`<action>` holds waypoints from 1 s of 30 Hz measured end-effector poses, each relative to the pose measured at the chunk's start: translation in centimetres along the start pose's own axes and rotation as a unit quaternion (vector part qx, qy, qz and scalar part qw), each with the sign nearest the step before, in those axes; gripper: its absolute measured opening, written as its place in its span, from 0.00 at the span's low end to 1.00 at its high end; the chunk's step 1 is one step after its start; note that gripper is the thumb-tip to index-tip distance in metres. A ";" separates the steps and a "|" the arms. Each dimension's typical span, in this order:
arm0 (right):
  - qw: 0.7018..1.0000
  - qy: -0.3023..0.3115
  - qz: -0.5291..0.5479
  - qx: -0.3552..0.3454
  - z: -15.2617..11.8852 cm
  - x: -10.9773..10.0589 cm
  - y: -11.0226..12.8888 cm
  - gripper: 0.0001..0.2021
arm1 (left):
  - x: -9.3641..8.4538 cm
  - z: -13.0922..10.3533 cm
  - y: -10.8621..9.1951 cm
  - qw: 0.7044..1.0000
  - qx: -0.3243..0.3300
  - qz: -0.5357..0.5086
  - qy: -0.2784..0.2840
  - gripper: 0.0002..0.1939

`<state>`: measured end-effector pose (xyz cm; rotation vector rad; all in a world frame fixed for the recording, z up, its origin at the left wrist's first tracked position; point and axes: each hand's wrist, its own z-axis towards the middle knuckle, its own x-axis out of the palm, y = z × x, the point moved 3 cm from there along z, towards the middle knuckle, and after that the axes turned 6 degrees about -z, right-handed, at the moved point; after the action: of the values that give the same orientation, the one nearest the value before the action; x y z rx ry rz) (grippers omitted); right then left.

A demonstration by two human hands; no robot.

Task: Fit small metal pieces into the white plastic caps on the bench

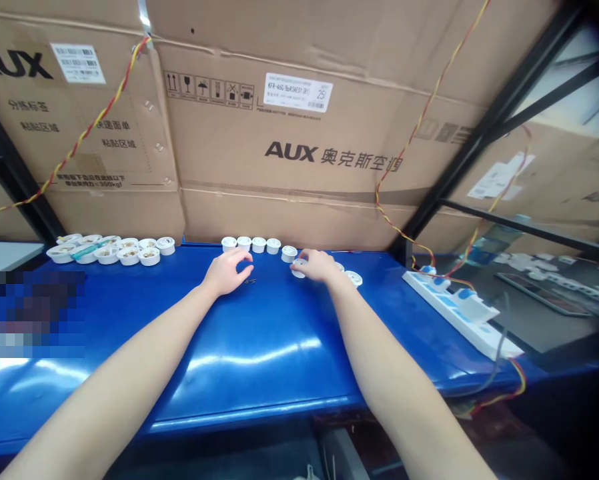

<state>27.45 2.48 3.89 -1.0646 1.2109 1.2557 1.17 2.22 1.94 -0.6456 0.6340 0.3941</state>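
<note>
From afar, I have the right hand pinching a small white cup at the blue counter, just beside another cup. My left hand is empty, thumb and fingers parted, near four similar cups before the AUX carton.

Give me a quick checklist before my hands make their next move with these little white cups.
1. Left hand free: ok; thumb and fingers are parted, with nothing visible between them.
2. Right hand at a small white cup: ok; fingers are at it.
3. Firm grip on that cup: cannot tell; the hand hides part of it.
4. Middle cups in one straight line: not ok; the one at your right hand sits nearer you than the four back cups.
5. Power strip apart from both hands: ok.
6. Left cluster of cups uncovered: not ok; a teal item lies across it.
</note>
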 end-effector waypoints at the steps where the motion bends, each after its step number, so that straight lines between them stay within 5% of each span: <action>1: 0.999 0.004 -0.006 0.033 0.0 0.0 -0.5 0.21 | 0.0 0.0 -0.1 1.000 -0.002 0.006 -0.002 0.06; 6: 0.993 -0.070 -0.044 0.080 -0.2 -0.1 -0.8 0.20 | -0.3 0.2 0.3 0.997 -0.056 0.034 -0.037 0.06; 9: 0.994 -0.107 -0.034 -0.005 -0.1 0.3 0.9 0.27 | -0.3 0.2 0.7 0.995 -0.083 0.034 -0.045 0.06; 14: 0.988 -0.057 0.026 -0.139 -0.3 1.0 3.8 0.27 | 0.1 0.1 1.6 0.994 -0.110 0.012 -0.021 0.12; 18: 0.940 -0.094 0.154 -0.289 -1.7 0.4 6.1 0.31 | 0.8 0.1 2.5 0.995 -0.094 -0.028 0.023 0.21; 23: 0.936 -0.089 0.170 -0.296 -2.4 1.1 7.9 0.10 | 1.3 0.1 3.1 0.993 -0.106 -0.021 0.036 0.19; 30: 0.940 -0.050 0.159 -0.297 -2.2 2.7 9.3 0.06 | 1.3 -0.1 3.1 0.993 -0.113 0.001 0.021 0.18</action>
<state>17.90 1.06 1.60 -1.2372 0.9656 1.9849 0.50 4.62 -0.24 -0.8710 0.6351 0.4588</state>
